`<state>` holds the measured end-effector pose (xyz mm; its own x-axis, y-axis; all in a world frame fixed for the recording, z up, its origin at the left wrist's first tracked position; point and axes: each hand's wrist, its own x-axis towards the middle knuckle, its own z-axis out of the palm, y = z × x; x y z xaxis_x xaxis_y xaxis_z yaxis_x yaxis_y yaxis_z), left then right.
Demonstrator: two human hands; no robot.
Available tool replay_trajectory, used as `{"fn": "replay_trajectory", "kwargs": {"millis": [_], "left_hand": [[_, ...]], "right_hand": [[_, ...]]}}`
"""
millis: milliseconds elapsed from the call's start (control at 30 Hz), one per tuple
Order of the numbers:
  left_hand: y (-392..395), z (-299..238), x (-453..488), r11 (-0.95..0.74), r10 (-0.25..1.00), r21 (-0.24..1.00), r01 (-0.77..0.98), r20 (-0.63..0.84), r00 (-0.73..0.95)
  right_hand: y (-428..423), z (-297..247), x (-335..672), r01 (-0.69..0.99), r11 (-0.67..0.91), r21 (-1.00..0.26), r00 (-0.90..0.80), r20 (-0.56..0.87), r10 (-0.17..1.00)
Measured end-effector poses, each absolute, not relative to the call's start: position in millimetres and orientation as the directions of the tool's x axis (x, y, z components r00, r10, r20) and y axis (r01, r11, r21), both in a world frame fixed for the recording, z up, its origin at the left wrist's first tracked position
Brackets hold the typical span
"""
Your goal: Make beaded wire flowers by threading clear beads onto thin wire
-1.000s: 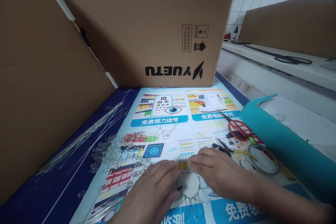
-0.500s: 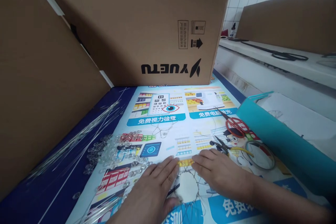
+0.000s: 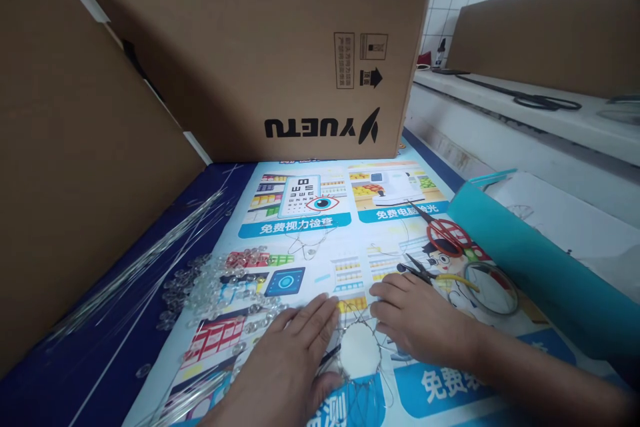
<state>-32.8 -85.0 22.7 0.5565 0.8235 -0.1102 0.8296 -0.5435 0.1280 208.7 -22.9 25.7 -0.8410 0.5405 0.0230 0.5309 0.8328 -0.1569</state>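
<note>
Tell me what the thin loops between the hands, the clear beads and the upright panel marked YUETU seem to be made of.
Thin loops: probably metal wire, judging by the fine, dark, curved strands.
Clear beads: glass or plastic, I can't tell which; they're see-through with glossy glints.
Upright panel: most likely cardboard, matt brown with black box-style printing.

The wire frame (image 3: 380, 355) looks like thin, smooth metal. The beads (image 3: 205, 287) are clear and glossy — glass or plastic, hard to tell. Matt brown cardboard makes the box (image 3: 240, 47); the poster (image 3: 320, 263) is smooth and printed — the teal folder (image 3: 530, 267), smooth too.
</note>
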Motion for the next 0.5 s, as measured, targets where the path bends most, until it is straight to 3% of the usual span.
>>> {"fn": "replay_trajectory", "kwargs": {"millis": [500], "left_hand": [[-90,22,-44,-0.528,0.826,0.209,0.823,-0.097,0.555]], "right_hand": [[-27,38,215,0.540,0.774,-0.332,-0.825,-0.024,0.565]]}}
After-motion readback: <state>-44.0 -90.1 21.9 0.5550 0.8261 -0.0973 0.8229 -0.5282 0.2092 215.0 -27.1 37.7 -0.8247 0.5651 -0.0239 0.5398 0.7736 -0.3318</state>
